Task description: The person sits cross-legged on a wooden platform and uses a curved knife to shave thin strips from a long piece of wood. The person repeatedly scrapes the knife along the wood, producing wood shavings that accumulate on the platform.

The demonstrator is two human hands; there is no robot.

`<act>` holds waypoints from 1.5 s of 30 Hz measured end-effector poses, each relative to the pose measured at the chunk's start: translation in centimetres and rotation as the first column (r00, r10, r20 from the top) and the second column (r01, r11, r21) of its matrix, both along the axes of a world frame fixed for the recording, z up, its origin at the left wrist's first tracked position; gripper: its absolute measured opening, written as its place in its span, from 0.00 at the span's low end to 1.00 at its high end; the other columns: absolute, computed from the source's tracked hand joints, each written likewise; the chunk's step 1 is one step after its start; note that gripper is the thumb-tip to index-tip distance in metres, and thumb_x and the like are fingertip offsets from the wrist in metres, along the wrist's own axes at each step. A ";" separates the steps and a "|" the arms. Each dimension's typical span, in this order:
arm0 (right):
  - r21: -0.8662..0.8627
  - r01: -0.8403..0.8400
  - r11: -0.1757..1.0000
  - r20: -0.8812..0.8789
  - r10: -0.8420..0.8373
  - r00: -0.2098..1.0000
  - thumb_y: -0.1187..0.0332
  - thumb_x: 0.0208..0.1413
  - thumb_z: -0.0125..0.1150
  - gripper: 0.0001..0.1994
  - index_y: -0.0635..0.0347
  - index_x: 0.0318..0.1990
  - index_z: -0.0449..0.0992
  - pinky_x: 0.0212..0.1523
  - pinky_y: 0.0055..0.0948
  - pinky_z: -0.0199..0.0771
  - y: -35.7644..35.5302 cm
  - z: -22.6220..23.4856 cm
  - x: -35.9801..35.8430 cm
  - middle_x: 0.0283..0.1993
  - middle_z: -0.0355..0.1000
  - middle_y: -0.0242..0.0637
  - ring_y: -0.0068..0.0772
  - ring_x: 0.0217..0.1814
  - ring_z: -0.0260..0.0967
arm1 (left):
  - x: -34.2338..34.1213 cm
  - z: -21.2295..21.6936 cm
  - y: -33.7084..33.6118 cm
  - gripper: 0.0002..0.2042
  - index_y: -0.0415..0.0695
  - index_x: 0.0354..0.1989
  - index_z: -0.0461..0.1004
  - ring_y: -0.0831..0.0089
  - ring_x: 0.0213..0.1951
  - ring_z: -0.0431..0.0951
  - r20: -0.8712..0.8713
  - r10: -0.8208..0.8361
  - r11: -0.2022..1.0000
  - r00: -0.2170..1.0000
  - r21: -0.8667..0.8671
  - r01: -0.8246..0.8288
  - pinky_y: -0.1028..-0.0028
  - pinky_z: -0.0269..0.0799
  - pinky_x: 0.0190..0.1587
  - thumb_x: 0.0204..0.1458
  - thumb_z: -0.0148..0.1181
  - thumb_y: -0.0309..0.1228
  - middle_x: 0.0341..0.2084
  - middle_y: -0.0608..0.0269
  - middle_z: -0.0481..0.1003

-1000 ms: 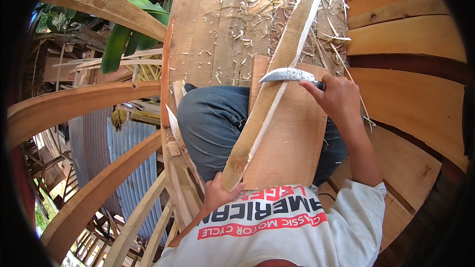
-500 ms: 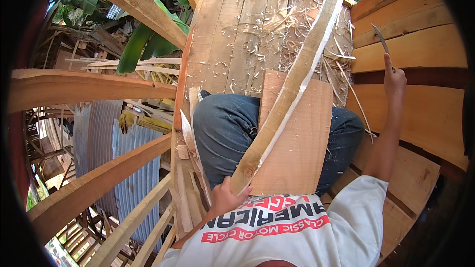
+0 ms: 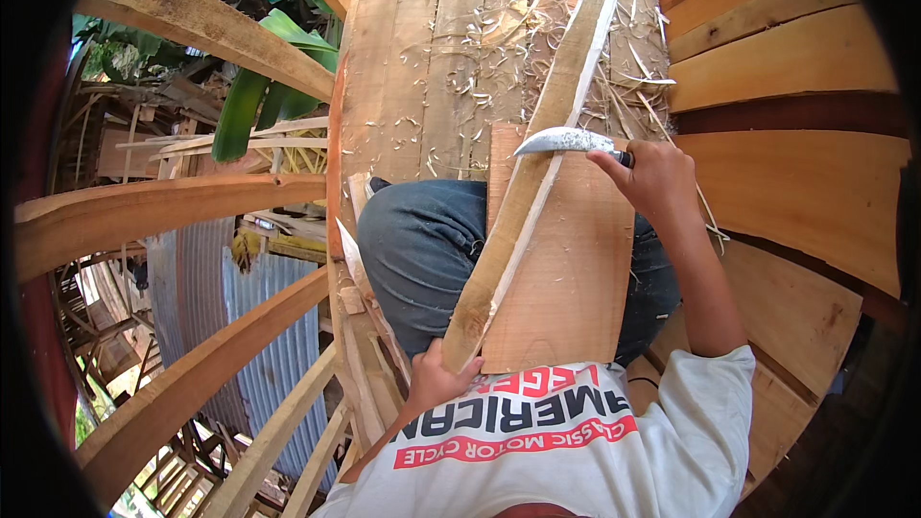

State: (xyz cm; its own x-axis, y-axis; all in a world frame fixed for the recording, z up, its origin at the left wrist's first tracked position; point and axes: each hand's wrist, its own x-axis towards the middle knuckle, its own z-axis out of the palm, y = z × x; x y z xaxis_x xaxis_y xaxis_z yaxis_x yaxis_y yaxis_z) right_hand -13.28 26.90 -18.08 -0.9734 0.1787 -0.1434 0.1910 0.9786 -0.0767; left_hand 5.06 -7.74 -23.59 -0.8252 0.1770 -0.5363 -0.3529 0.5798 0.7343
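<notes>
A long wooden strip, brown on its face with a pale cut edge, runs slantwise from my lap to the far end of the floor. My left hand is closed round its near end. In my right hand is a knife with a curved, speckled grey blade and a dark handle. The blade lies across the strip near its middle; whether it touches the wood I cannot tell. Under the strip a flat wooden board rests across my lap, between my knees.
Curled wood shavings litter the plank floor ahead. Plank walling rises on the right. Slanted wooden posts line the left side, with corrugated metal sheets and banana leaves beyond them.
My right hand has swung the knife in from the far right, down over the strip. My left hand keeps its hold on the near end. The whole view has shifted slightly.
</notes>
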 end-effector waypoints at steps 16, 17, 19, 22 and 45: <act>0.078 0.390 0.918 -0.160 -0.375 0.913 0.27 0.53 0.43 0.45 0.72 0.25 0.78 0.36 0.50 0.75 8.5 -0.3 -4.9 0.27 0.75 0.59 0.61 0.34 0.76 | 0.2 -0.9 -0.3 0.23 0.33 0.36 0.74 0.55 0.31 0.84 -0.019 0.009 0.999 1.000 0.048 -0.008 0.65 0.77 0.34 0.43 0.73 0.41 0.25 0.45 0.80; 0.047 0.355 0.934 -0.123 -0.347 0.930 0.29 0.54 0.45 0.42 0.70 0.26 0.78 0.35 0.49 0.75 8.2 -0.2 -4.1 0.25 0.74 0.57 0.59 0.34 0.76 | 0.2 -1.0 -0.3 0.23 0.33 0.36 0.74 0.55 0.32 0.84 -0.016 0.000 0.999 1.000 0.044 0.000 0.65 0.77 0.34 0.43 0.73 0.41 0.25 0.45 0.80; -0.063 0.354 0.933 -0.111 -0.359 0.927 0.30 0.55 0.47 0.40 0.67 0.25 0.79 0.34 0.49 0.75 6.1 0.4 -1.9 0.22 0.74 0.54 0.57 0.32 0.76 | 0.1 -1.1 -0.3 0.24 0.33 0.35 0.74 0.55 0.31 0.84 -0.030 -0.004 0.998 1.000 0.061 0.006 0.64 0.77 0.33 0.42 0.73 0.42 0.25 0.45 0.80; -0.135 0.363 0.922 -0.113 -0.379 0.919 0.32 0.55 0.50 0.37 0.64 0.24 0.79 0.30 0.46 0.74 5.3 -0.1 0.7 0.19 0.72 0.50 0.53 0.27 0.75 | 0.1 -1.2 -0.4 0.24 0.33 0.34 0.74 0.55 0.30 0.84 -0.045 -0.005 0.998 0.999 0.059 0.008 0.64 0.77 0.33 0.42 0.74 0.43 0.24 0.46 0.79; 0.222 -0.090 0.971 0.139 0.060 0.989 0.24 0.49 0.45 0.44 0.65 0.16 0.76 0.22 0.37 0.72 0.8 0.8 -2.8 0.18 0.72 0.47 0.44 0.23 0.75 | 0.1 0.0 0.2 0.24 0.36 0.31 0.73 0.50 0.30 0.82 -0.064 0.033 0.999 0.997 -0.028 -0.035 0.61 0.77 0.31 0.40 0.75 0.46 0.23 0.45 0.79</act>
